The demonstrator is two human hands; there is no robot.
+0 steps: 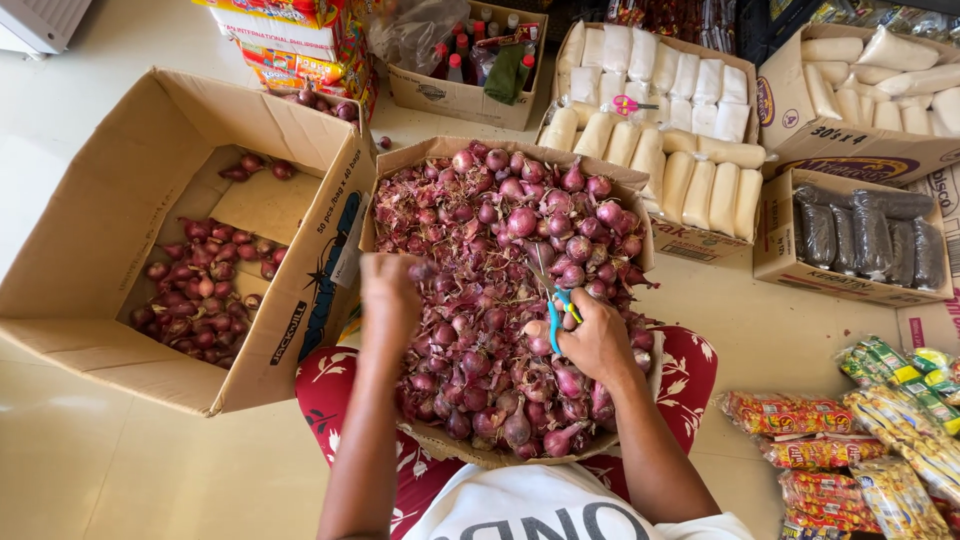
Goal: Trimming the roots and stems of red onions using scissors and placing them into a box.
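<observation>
A shallow cardboard box rests on my lap, heaped with small red onions and loose purple skins. My right hand grips scissors with blue handles, blades pointing up into the pile, and a single onion sits against its fingers. My left hand hovers over the left side of the heap with the fingers curled on an onion. A large open carton to my left holds trimmed red onions across its bottom.
Beyond the lap box stand cartons of white packets, dark wrapped packets, and bottles. Pink scissors lie on the white packets. Colourful snack packs lie on the tiled floor at right.
</observation>
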